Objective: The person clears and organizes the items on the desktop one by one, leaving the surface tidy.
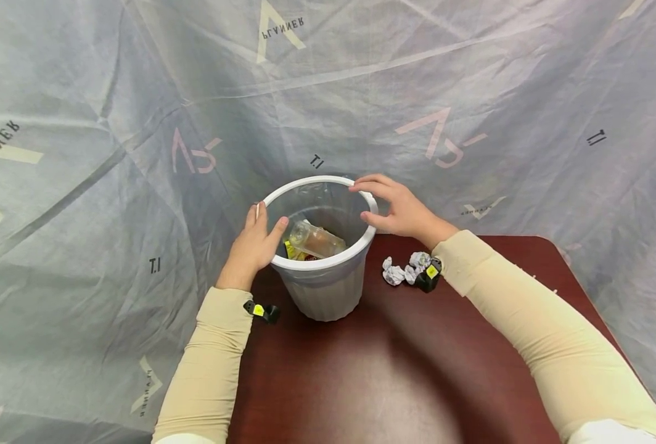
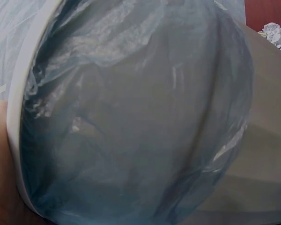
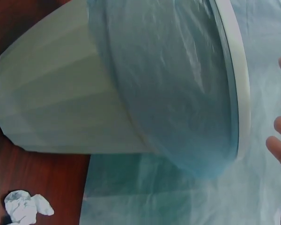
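Note:
A pale, tapered trash can (image 1: 328, 299) stands upright on the table, with a white ring (image 1: 336, 261) round its top. A bluish translucent bin liner (image 2: 136, 122) hangs folded over its outside. Inside lie a clear plastic bottle (image 1: 318, 240) and a yellow wrapper (image 1: 291, 250); other contents are partly hidden. My left hand (image 1: 252, 245) is at the ring's left side, fingertips at the edge and thumb spread over the opening. At the right side, my right hand (image 1: 401, 208) has its fingers spread; in the right wrist view its fingertips (image 3: 277, 146) stand apart from the ring.
Several crumpled paper balls (image 1: 393, 274) lie on the dark red table (image 1: 350, 382), right of the can and partly behind the right wrist's strap (image 1: 429, 280). Grey printed sheeting (image 1: 328, 92) hangs close behind the can and along the left side.

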Demonstrator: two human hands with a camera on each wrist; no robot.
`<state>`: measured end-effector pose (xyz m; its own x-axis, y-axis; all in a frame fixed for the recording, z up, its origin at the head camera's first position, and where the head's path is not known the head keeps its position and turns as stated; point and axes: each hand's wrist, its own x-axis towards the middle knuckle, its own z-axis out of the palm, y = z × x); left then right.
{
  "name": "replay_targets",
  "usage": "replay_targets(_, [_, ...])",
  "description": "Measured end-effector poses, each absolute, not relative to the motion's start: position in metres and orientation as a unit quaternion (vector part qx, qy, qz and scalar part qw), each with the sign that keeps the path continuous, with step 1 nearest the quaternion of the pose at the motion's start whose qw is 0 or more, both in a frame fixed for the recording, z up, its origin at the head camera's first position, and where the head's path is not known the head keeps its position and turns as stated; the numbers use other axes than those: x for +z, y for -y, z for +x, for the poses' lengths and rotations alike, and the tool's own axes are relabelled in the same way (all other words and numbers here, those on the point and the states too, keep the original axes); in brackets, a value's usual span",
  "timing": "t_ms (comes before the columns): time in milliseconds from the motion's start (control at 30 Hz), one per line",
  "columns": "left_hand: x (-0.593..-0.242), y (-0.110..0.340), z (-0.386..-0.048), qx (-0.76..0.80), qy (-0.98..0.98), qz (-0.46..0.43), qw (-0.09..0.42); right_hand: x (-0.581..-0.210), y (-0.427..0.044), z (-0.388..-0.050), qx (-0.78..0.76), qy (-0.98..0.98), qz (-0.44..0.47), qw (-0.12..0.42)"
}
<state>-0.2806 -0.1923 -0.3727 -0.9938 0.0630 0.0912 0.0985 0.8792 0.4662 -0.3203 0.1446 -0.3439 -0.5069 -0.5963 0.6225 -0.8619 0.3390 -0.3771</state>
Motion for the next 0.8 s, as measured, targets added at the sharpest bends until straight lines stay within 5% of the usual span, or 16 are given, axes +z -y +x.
replay_targets(333, [-0.373,0.196,-0.278,-0.242,0.969,-0.037,0.037,-0.37,-0.178,-0.345,0.358,0.831,0.362,0.222])
replay_targets(800, [-0.381,0.193,-0.274,-0.241,0.969,-0.031,0.034,-0.455,-0.235,-0.368,0.343,0.899,0.232,0.141])
